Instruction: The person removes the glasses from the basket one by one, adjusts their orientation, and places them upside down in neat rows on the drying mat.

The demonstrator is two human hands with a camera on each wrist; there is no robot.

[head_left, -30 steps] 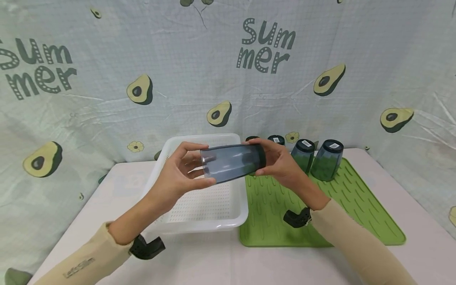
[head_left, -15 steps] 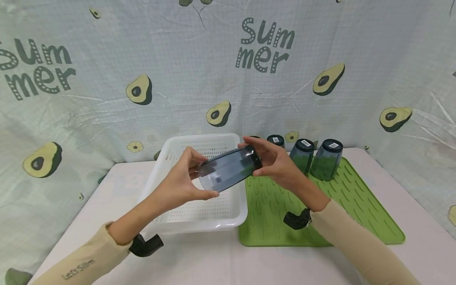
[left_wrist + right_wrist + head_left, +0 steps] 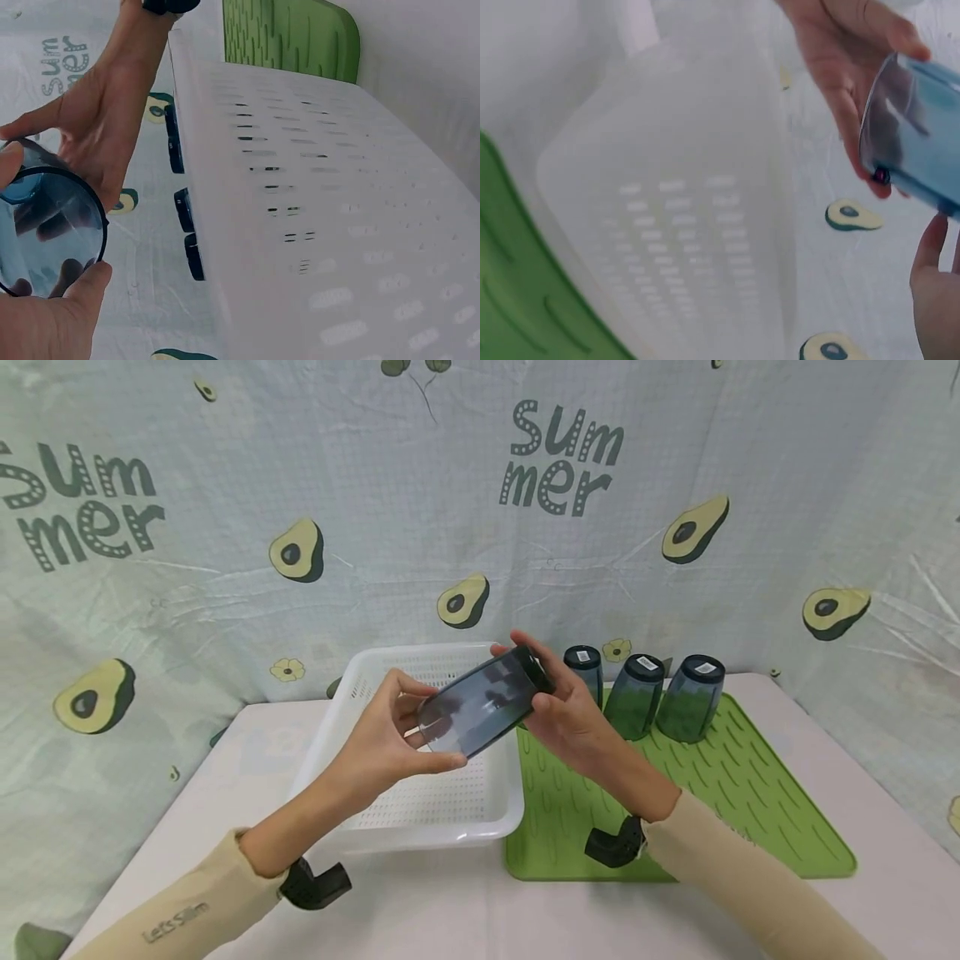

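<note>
A smoky blue drinking glass (image 3: 483,703) is held in the air between both hands, tilted with its dark base up to the right. My left hand (image 3: 382,735) grips it around the open rim, thumb below and fingers behind. Around the base end, my right hand (image 3: 573,718) holds it with the thumb in front and fingers behind. In the left wrist view the round mouth of the glass (image 3: 56,232) faces the camera. The right wrist view catches the side of the glass (image 3: 922,127) and the left hand at its rim.
Below the glass stands a white perforated basket (image 3: 420,839). To its right lies a green ridged drying mat (image 3: 570,827), where several matching glasses (image 3: 633,697) stand upside down along the back. A printed avocado cloth (image 3: 375,527) hangs behind the table.
The glass has tilted from nearly level to base-up on the right. My right hand has turned and shifted slightly with the base; the left hand follows the rim, a little lower.
</note>
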